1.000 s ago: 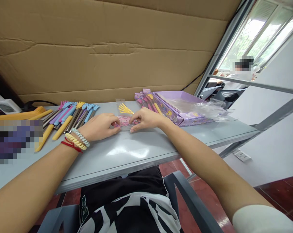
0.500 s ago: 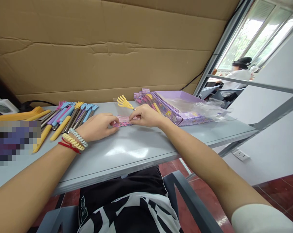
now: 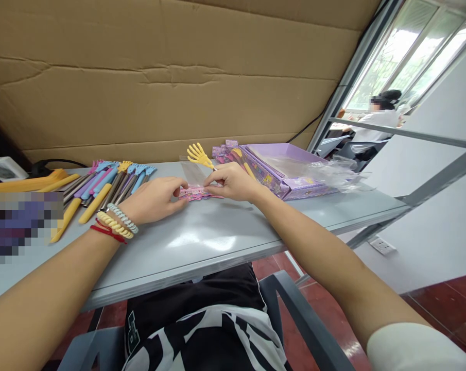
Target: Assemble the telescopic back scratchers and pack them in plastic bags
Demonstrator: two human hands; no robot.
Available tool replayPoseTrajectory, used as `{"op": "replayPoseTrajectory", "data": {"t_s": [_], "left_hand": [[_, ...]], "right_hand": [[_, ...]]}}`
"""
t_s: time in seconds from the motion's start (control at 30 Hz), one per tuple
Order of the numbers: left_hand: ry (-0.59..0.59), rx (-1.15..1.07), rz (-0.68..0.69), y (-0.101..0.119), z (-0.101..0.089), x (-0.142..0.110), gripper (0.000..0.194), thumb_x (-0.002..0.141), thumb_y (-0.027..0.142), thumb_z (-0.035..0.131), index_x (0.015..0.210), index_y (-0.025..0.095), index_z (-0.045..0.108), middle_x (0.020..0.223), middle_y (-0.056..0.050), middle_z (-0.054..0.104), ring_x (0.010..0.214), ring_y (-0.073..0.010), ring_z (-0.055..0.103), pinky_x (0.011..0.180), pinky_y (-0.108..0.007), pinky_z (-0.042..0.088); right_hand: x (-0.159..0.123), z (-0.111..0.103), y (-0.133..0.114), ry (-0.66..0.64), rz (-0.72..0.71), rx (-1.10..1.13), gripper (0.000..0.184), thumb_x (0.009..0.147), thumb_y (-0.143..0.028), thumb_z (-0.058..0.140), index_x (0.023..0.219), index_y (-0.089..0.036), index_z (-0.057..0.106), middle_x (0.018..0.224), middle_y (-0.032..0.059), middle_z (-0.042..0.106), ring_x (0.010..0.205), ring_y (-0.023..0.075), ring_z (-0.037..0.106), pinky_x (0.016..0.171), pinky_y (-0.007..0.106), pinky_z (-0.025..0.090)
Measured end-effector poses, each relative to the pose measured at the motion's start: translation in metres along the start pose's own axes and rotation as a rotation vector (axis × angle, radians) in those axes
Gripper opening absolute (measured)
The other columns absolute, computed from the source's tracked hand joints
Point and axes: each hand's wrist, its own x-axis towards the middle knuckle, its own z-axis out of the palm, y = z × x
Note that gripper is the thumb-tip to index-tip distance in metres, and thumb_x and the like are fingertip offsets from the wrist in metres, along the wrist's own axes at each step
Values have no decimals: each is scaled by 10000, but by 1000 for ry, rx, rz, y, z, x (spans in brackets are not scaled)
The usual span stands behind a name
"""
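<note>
My right hand (image 3: 233,181) is closed around a back scratcher (image 3: 199,155) with a yellow hand-shaped head, which sticks out up and to the left; the rest of it is hidden by the hand. Below, a pink printed packet (image 3: 196,192) lies on the table, with a clear plastic sleeve (image 3: 190,172) reaching up behind it. My left hand (image 3: 159,198) pinches the packet's left end between thumb and fingers. Left of that hand is a pile of back scratchers (image 3: 105,188) with blue, pink and yellow heads and metal or coloured handles.
An open purple box (image 3: 294,170) stands at the right, with crumpled clear plastic (image 3: 333,172) over its edge. Packed back scratchers (image 3: 236,155) lean beside it. Cardboard (image 3: 171,103) walls off the table's (image 3: 202,232) back. A person (image 3: 381,118) sits beyond the frame at the far right.
My right hand and the yellow scratcher head have risen slightly. More of the clear sleeve and the pink packet shows between my hands. My left hand has barely shifted.
</note>
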Motion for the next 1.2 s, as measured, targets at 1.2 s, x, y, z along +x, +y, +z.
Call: {"op": "replayPoseTrajectory", "data": {"t_s": [1.2], "left_hand": [[-61, -67, 27, 3, -2, 0, 524, 867, 459, 458, 1269, 136, 553, 1081, -116, 684, 878, -235, 655, 826, -330, 482]], "right_hand": [[0, 0, -1, -34, -33, -66, 129, 803, -214, 641, 807, -145, 750, 600, -22, 517, 543, 67, 423, 578, 211, 332]]}}
